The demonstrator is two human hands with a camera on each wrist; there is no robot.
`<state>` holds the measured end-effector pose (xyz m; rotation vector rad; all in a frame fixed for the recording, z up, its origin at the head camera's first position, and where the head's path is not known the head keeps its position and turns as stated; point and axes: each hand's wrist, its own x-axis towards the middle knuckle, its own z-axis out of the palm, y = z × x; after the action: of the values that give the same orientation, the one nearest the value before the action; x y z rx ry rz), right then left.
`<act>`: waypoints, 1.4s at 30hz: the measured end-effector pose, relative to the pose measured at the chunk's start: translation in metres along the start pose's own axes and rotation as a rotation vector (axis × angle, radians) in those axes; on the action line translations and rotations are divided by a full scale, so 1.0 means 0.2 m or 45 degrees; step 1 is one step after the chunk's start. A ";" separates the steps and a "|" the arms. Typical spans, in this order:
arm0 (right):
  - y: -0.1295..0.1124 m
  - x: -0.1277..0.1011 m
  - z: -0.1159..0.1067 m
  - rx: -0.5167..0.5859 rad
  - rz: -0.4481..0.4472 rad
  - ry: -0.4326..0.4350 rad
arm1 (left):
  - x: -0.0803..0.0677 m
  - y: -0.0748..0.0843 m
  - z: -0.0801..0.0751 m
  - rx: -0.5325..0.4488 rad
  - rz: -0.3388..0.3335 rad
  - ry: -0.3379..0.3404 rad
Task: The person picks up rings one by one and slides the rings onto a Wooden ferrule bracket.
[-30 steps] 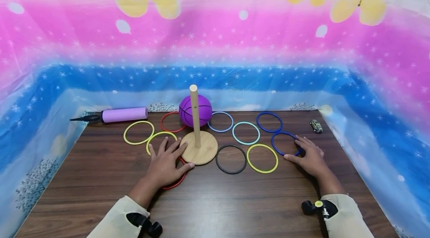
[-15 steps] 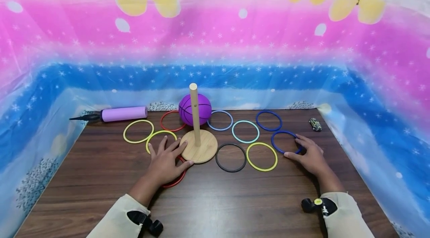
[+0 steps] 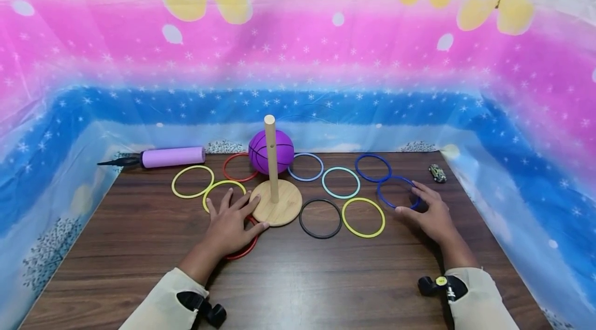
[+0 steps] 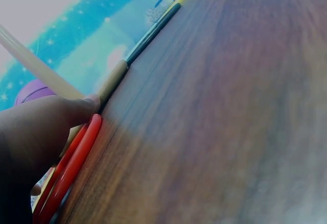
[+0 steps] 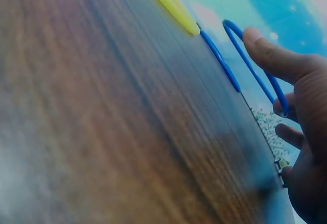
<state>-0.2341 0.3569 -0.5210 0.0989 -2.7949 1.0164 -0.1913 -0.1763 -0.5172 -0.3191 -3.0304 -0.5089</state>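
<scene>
My left hand (image 3: pixel 226 227) rests with spread fingers on the left edge of a round wooden base (image 3: pixel 287 210), which bears an upright peg (image 3: pixel 272 164). Partly under that hand lies a red ring (image 4: pixel 76 163); a yellow ring (image 3: pixel 225 181) shows beyond its fingers. On the right, my right hand (image 3: pixel 434 214) pinches a dark blue ring (image 5: pixel 249 63) between thumb and fingers. The right wrist view shows this ring raised and tilted off the table. Another dark blue ring (image 3: pixel 357 168) lies flat just behind it.
Behind the peg sits a purple ball (image 3: pixel 284 151). Several more rings, including a black ring (image 3: pixel 320 237) and a light blue ring (image 3: pixel 341 197), lie on the brown table (image 3: pixel 298 288). A purple pump (image 3: pixel 173 157) lies back left, a toy car (image 3: pixel 437 173) back right.
The dark blue ring in my right hand has risen slightly from the table, and the right fingers have lifted with it. My left hand stays on the base.
</scene>
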 end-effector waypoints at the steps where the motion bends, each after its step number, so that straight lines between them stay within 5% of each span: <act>1: -0.01 0.00 0.00 0.004 -0.010 0.015 | 0.00 0.00 0.00 0.000 -0.002 -0.001; 22: -0.19 0.07 0.02 0.115 -0.212 0.238 | 0.01 0.01 0.00 0.048 -0.001 -0.013; 42: -0.46 0.13 0.11 0.237 -0.309 0.300 | 0.00 0.01 0.00 0.059 -0.007 -0.019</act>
<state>-0.2524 0.2718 -0.4744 0.3119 -2.4042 1.1411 -0.1909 -0.1756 -0.5161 -0.3131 -3.0527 -0.4379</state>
